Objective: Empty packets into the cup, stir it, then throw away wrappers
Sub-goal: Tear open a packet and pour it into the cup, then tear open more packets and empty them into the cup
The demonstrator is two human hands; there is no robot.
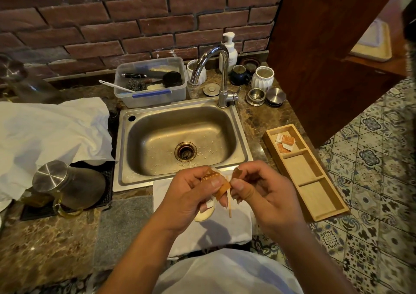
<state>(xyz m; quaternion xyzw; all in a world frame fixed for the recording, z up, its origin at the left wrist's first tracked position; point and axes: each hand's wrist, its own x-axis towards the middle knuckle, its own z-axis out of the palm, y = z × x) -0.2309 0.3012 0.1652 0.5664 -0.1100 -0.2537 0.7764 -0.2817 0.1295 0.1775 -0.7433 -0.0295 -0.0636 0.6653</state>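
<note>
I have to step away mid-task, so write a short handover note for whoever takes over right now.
Left hand: pinches an orange packet over the cup.
Right hand: pinches the packet's torn-off corner.
The cup is mostly hidden under the left hand, on a white cloth in front of the sink.
A thin stick hangs below the hands.
More packets sit in the far compartment of the wooden tray.
Done: packet torn open.
Left: empty the packets, stir, bin the wrappers.

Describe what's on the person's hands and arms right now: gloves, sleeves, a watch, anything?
Nothing worn: the left hand and right hand are bare, with no gloves, rings or watch visible. Both forearms are uncovered down to the bottom of the frame, with no sleeves showing. The fingernails look rather long. A white garment covers the torso below.
</note>
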